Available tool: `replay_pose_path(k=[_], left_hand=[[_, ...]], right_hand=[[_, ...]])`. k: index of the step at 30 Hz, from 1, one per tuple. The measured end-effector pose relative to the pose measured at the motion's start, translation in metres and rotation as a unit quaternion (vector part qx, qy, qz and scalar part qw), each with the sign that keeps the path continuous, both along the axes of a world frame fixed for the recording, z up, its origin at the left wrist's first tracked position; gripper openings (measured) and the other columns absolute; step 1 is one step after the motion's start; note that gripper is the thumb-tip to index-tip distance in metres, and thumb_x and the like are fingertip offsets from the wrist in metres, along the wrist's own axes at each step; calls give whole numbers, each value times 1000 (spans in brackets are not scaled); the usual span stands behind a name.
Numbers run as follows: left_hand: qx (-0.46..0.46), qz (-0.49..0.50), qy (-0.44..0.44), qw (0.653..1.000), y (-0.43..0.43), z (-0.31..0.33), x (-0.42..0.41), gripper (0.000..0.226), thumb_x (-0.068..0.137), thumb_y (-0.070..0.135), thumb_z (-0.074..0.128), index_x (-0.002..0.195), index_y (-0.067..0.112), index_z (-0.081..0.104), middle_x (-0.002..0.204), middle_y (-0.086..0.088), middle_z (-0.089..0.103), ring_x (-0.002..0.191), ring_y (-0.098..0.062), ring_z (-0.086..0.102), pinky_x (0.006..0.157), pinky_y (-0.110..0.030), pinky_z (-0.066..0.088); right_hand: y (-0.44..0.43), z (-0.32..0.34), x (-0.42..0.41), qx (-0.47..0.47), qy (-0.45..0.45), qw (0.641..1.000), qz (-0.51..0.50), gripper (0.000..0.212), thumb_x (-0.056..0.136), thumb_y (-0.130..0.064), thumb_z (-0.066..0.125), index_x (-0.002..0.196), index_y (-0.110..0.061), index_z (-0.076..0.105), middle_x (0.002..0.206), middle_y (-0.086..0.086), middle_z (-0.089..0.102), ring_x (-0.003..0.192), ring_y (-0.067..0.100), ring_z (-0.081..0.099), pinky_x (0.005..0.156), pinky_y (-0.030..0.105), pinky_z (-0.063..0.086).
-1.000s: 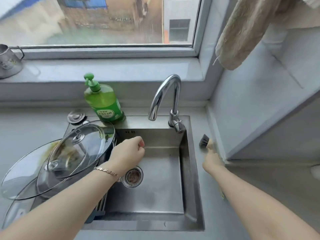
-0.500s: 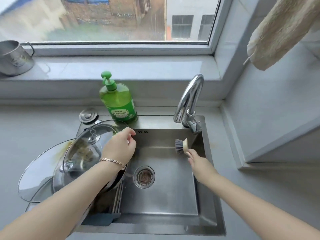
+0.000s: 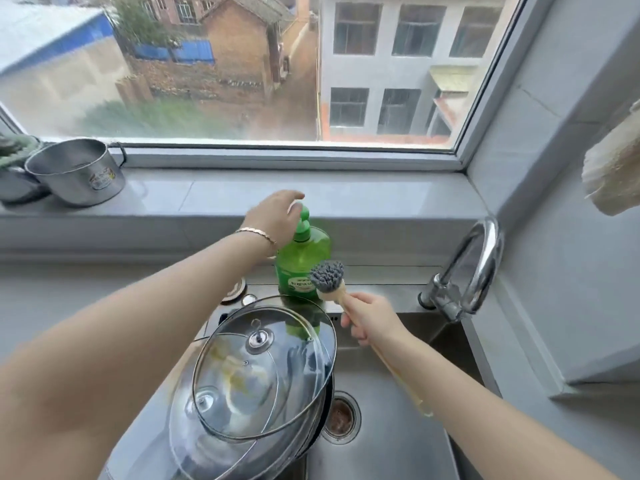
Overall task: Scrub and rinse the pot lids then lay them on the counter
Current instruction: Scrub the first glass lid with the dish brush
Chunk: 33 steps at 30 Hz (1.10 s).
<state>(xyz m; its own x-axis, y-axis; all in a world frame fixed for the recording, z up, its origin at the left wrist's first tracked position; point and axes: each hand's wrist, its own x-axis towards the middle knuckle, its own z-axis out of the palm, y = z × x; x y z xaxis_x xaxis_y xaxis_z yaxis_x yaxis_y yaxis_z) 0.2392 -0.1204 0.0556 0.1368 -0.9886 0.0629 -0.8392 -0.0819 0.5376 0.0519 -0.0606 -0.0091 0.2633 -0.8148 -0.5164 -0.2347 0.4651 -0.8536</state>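
The left hand (image 3: 273, 216) arches over the pump of the green soap bottle (image 3: 301, 268), fingers loose and gripping nothing; whether the palm touches the pump I cannot tell. The right hand (image 3: 370, 318) is fisted round the brush (image 3: 326, 276), whose long handle runs back beneath the right forearm, its grey bristle head pointing up and away, just beside the bottle. The stacked glass pot lids (image 3: 263, 368) lie tilted beneath the left forearm, left of the right hand, knobs upward.

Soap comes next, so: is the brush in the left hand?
No, the right hand grips the brush by its handle, while the left hand is over the pump of the green soap bottle.
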Motion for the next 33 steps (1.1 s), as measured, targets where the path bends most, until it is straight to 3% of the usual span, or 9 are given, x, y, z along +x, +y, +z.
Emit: replay_pose_path(k=[4, 9, 13, 17, 24, 29, 33], left_hand=[[101, -67, -52, 991, -31, -5, 7, 39, 100, 33, 32, 130, 17, 52, 134, -4, 53, 123, -23, 47, 101, -34, 38], [98, -89, -83, 988, -54, -25, 5, 40, 100, 36, 31, 109, 13, 62, 117, -6, 60, 107, -24, 53, 91, -36, 44], [93, -76, -30, 992, -68, -37, 10, 41, 99, 40, 31, 85, 20, 64, 99, -2, 67, 92, -20, 57, 87, -32, 45], [94, -84, -17, 992, -72, -44, 14, 43, 99, 41, 31, 91, 19, 68, 88, 3, 59, 88, -17, 53, 86, -32, 44], [117, -107, -16, 987, -70, -54, 16, 42, 100, 42, 25, 112, 27, 62, 121, 2, 61, 113, -19, 53, 97, -34, 41], [120, -127, -19, 984, -71, -37, 16, 42, 101, 36, 24, 126, 22, 55, 126, -6, 58, 116, -21, 51, 89, -24, 35], [86, -149, -14, 985, -70, -50, 17, 40, 102, 34, 24, 124, 24, 56, 140, 5, 48, 129, -14, 42, 106, -27, 31]], right_hand=[[-22, 2, 27, -7, 41, 999, 17, 19, 92, -19, 50, 76, -13, 57, 55, 0, 51, 30, 7, 27, 35, 12, 19], [-48, -2, 42, -36, 62, 996, 48, 18, 91, -19, 49, 78, -11, 58, 55, 0, 51, 28, 6, 28, 34, 12, 22], [-59, -10, 46, -45, 34, 996, 62, 21, 91, -17, 48, 74, -11, 58, 56, 2, 51, 29, 5, 28, 34, 13, 21], [-62, -18, 47, -21, -18, 998, 50, 21, 93, -15, 48, 78, -5, 58, 55, 2, 49, 31, 6, 26, 35, 13, 20], [-61, -27, 41, -4, -38, 998, 48, 20, 94, -15, 48, 89, 0, 59, 53, 3, 49, 31, 7, 25, 35, 13, 17], [-62, -22, 41, 0, -47, 998, 45, 21, 94, -15, 49, 78, -7, 60, 52, 2, 51, 30, 7, 25, 35, 12, 18], [-63, -23, 44, 0, -51, 998, 38, 21, 93, -14, 49, 76, -10, 60, 53, 3, 50, 30, 7, 25, 35, 11, 18]])
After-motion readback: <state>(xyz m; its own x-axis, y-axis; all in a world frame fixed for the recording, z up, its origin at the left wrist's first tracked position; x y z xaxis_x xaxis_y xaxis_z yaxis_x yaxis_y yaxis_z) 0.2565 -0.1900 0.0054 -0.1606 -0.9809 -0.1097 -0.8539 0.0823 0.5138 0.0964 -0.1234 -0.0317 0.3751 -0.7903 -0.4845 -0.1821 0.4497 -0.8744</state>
